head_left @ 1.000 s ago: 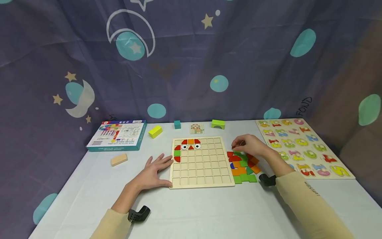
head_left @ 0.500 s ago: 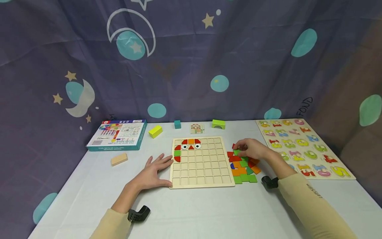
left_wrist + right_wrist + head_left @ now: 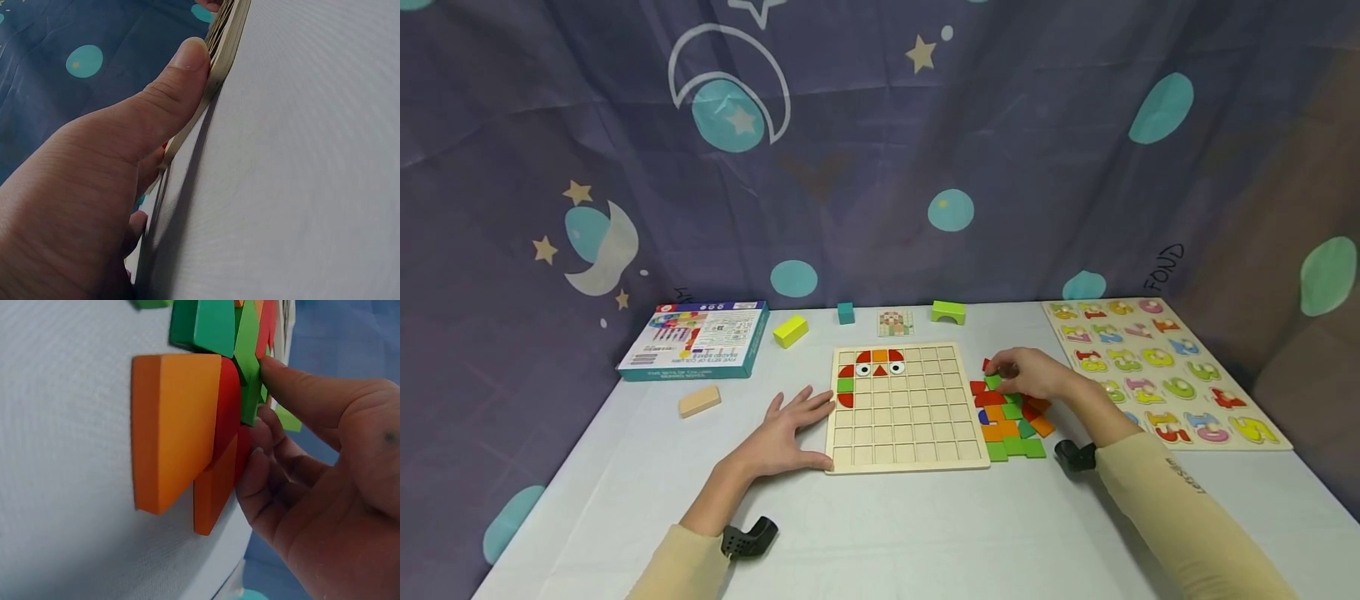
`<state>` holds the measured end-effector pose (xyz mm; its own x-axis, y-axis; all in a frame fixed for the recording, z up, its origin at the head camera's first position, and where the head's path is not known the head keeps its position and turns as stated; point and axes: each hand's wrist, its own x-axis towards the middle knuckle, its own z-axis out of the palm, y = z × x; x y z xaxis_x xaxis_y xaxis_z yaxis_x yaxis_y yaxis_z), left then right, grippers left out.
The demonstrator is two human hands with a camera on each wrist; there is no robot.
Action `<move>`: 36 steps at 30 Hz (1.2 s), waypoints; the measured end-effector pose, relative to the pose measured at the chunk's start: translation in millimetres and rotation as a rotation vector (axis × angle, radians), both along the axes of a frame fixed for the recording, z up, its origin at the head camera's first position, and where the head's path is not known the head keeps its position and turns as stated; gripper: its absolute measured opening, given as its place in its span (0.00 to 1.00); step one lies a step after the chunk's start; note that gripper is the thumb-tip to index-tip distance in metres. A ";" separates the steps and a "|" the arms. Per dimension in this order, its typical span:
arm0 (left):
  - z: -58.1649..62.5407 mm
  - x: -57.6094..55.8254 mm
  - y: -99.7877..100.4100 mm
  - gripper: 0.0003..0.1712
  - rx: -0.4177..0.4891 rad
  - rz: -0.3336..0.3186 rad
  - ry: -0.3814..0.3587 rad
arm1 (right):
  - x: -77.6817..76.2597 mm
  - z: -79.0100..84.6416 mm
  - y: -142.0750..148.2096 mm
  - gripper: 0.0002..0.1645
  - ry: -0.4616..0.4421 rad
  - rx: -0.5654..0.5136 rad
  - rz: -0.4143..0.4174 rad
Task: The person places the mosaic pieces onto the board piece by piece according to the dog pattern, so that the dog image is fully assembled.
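My left hand (image 3: 781, 437) rests against the left side of a wooden grid board (image 3: 910, 425), its fingers spread and its thumb at the near corner. In the left wrist view the thumb presses on the board's pale edge (image 3: 215, 81). Red, orange, green and eye-printed tiles (image 3: 880, 357) fill part of the board's upper left. To the right of the board, my right hand (image 3: 1036, 375) reaches into a pile of coloured tiles (image 3: 1000, 429). Its thumb and fingertips pinch a green tile (image 3: 250, 394) there; orange tiles (image 3: 187, 425) lie just beside them.
Behind the board are a small pattern card (image 3: 896, 323), a teal cube (image 3: 846, 313), a green arch block (image 3: 948, 312) and a yellow block (image 3: 791, 331). A boxed toy (image 3: 696, 342) and wooden block (image 3: 699, 402) stand left. A number puzzle (image 3: 1157, 375) lies right.
My right hand has come down slightly onto the tile pile, and a small red tile that was at its fingertips now lies at the pile's far edge. The left hand stays put.
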<state>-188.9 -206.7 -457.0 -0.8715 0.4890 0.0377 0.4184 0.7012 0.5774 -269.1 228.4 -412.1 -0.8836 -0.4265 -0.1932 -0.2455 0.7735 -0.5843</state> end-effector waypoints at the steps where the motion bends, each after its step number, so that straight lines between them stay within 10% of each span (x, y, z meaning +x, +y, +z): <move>1: 0.3 0.0 0.3 0.57 0.000 0.000 -0.003 | -0.1 0.0 -0.1 0.13 0.000 0.001 0.004; 22: -1.3 0.5 -0.2 0.57 -0.002 0.003 0.007 | -0.2 15.0 -1.0 0.06 0.022 -0.124 0.018; 36: 0.1 1.2 0.5 0.57 0.007 -0.012 0.019 | -3.7 14.5 -50.6 0.05 0.053 -0.217 0.081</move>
<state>-187.7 -206.1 -456.9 -0.8647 0.4989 0.0583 0.4379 0.6918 0.5742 -272.9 177.8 -397.6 -0.8512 -0.5231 -0.0431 -0.3368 0.6074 -0.7195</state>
